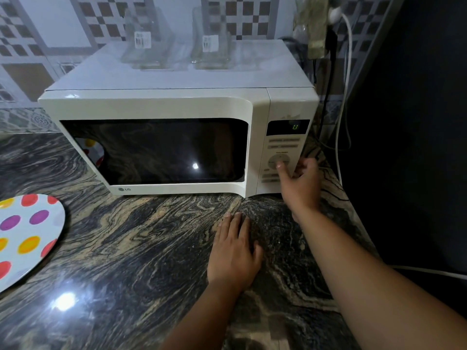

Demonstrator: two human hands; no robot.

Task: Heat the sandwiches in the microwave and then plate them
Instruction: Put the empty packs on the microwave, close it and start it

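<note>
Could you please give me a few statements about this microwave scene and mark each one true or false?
1. The microwave door is shut. True.
2. The right hand grips the door's edge. False: its thumb presses the round dial on the control panel.
3. The left hand lies flat on the counter. True.
4. The dotted plate sits on top of the microwave. False: it sits on the counter, left of the microwave.
5. Two clear containers stand on top of the microwave. True.
</note>
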